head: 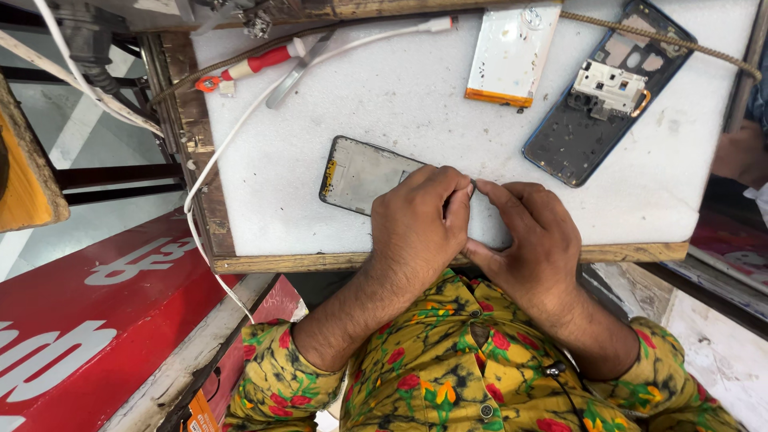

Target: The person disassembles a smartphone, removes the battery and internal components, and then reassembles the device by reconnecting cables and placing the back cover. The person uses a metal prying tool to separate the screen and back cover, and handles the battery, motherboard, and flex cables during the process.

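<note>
Step in hand, by the look: both hands work the phone frame [364, 174] lying on the white foam pad [416, 104] near its front edge, left hand [420, 224] and right hand [528, 236] pinching at its right end (pinched item too small to ID); next move likely needs fine fingertip control.

Bright even daylight, sharp, soft shadows
</note>
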